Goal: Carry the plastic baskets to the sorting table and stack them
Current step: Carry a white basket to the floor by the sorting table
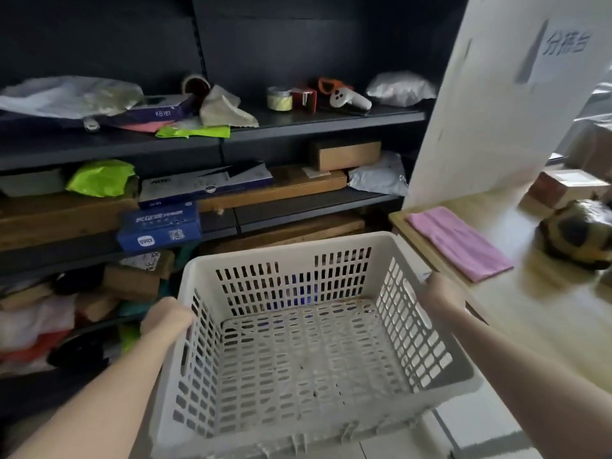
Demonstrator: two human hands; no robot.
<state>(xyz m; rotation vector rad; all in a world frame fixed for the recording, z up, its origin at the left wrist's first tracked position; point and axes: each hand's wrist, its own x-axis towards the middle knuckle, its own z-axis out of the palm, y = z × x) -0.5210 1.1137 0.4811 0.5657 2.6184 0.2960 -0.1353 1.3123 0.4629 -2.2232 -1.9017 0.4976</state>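
Observation:
A white slotted plastic basket (298, 346) hangs in the air in front of me, empty, its open top facing the camera. My left hand (165, 319) grips its left rim and my right hand (442, 294) grips its right rim, fingers curled over the edges. The basket's right side is close to the near left corner of a light wooden table (530, 313). A white panel (490, 104) with a paper sign stands at the table's back.
Dark shelving (324, 119) fills the left and centre, crowded with boxes, bags, tape rolls and a blue carton (159, 226). On the table lie a folded pink cloth (458, 241), a dark wrapped ball (579, 233) and cardboard boxes (566, 187) behind it.

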